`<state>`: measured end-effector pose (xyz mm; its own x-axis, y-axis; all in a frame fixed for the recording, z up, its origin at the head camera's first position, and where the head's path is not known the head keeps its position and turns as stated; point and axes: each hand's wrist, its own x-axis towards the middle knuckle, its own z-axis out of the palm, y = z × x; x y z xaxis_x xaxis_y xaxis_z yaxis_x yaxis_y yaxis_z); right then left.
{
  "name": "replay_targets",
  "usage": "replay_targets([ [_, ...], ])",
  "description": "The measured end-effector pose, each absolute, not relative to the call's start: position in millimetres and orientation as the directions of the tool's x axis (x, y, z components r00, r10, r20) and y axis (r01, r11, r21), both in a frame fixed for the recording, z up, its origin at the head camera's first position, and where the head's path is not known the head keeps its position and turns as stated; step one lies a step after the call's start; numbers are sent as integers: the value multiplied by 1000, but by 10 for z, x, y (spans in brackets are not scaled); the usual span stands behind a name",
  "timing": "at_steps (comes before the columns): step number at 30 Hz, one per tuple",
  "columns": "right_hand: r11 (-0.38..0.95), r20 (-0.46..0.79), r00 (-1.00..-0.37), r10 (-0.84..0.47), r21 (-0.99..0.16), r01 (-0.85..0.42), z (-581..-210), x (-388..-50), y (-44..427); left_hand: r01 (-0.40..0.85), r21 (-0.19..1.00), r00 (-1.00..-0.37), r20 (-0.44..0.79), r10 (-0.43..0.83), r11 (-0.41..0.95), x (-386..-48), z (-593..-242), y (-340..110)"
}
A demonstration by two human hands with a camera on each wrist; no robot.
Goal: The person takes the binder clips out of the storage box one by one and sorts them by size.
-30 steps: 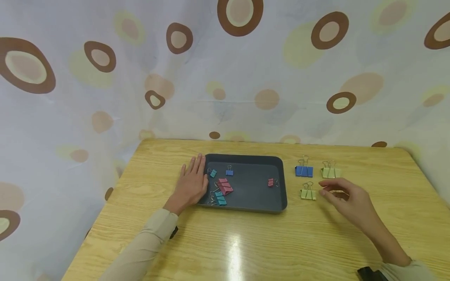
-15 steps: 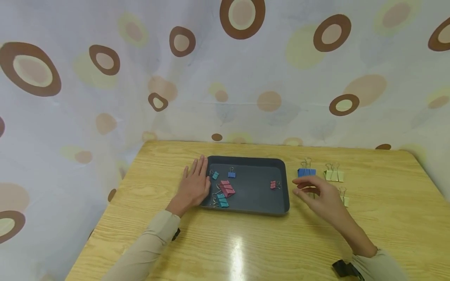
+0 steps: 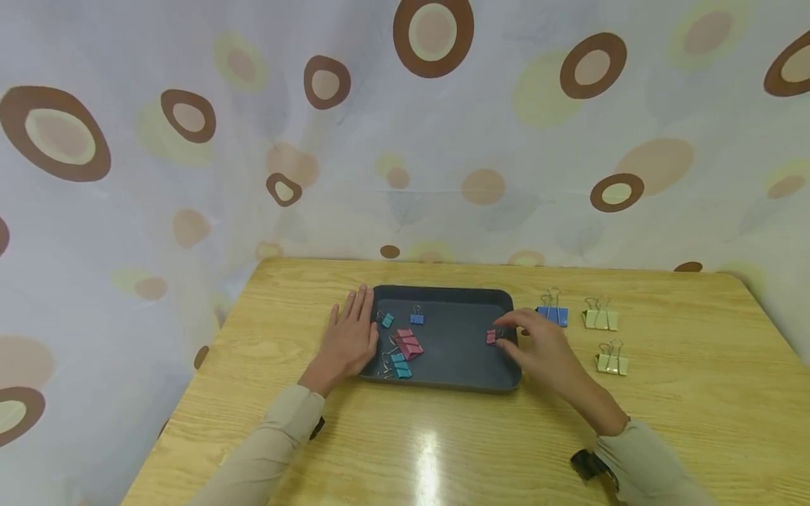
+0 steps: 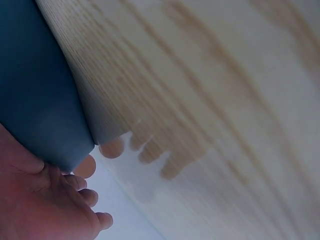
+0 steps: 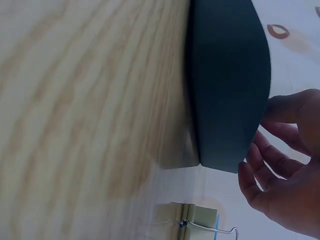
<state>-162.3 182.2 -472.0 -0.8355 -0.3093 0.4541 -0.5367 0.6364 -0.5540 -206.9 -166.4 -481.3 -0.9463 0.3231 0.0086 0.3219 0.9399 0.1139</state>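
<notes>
My left hand (image 3: 344,344) lies flat with straight fingers along the left side of the dark tray (image 3: 443,385); its palm also shows beside the tray wall (image 4: 45,100) in the left wrist view. Over the tray's right rim reaches my right hand (image 3: 538,348), thumb and index finger apart on either side of a small pink clip (image 3: 491,337). At the tray's left are a larger pink clip (image 3: 408,344), a teal clip (image 3: 401,366), a small teal clip (image 3: 387,320) and a small blue clip (image 3: 417,319). The right wrist view hides the small pink clip behind the tray wall (image 5: 230,85).
Right of the tray, on the wooden table (image 3: 354,450), stand a blue clip (image 3: 553,315), a pale yellow-green clip (image 3: 601,320) and, nearer the front, another yellow-green clip (image 3: 612,364). A patterned curtain (image 3: 354,140) hangs behind the table.
My right hand has moved left from the yellow-green clips to the small pink clip. The front yellow-green clip lies farther right than a second ago. My left hand has stayed at the tray.
</notes>
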Motion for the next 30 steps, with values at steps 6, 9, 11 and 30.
replay_targets([
  [6,682,414,-841,-348,-504,-530,-4762,-1710,1778,321,121,-947,18,321,939,-2055,-4832,-1669],
  [9,703,386,-845,-370,-479,-526,-4760,-1746,1761,321,121,-947,21,321,939,-2057,-4834,-1672],
  [11,723,360,-850,-386,-454,-521,-4762,-1770,1753,320,123,-947,20,320,939,-2058,-4828,-1671],
  [30,794,356,-793,-494,-186,-578,-4789,-1830,1670,307,134,-951,21,307,942,-2059,-4820,-1655],
])
